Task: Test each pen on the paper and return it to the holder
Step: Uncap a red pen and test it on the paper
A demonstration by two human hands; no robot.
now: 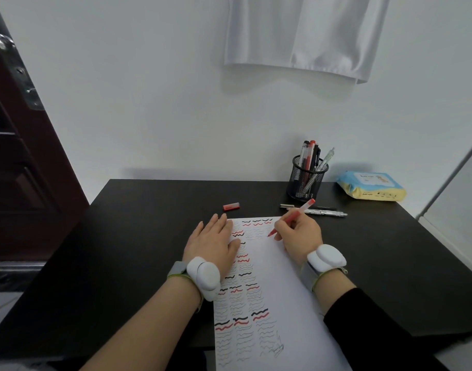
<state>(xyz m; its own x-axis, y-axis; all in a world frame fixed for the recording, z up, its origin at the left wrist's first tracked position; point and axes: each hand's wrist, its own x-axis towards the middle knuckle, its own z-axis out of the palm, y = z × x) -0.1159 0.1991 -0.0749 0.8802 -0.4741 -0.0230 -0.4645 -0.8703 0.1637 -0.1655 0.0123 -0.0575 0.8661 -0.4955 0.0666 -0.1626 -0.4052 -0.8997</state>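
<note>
A white sheet of paper (272,290) covered in red and black wavy test lines lies on the black desk (138,236). My right hand (299,236) grips a red pen (301,210), its tip touching the paper near the top. My left hand (213,242) lies flat on the paper's upper left corner, fingers straight. The pen's red cap (231,206) lies on the desk beyond the paper. A black mesh holder (307,178) with several pens stands at the back right. Two more pens (317,211) lie on the desk in front of the holder.
A blue and yellow pack of wipes (371,186) sits right of the holder. A white cloth (304,33) hangs on the wall above. A dark wooden door (18,156) stands at the left. The paper overhangs the desk's front edge.
</note>
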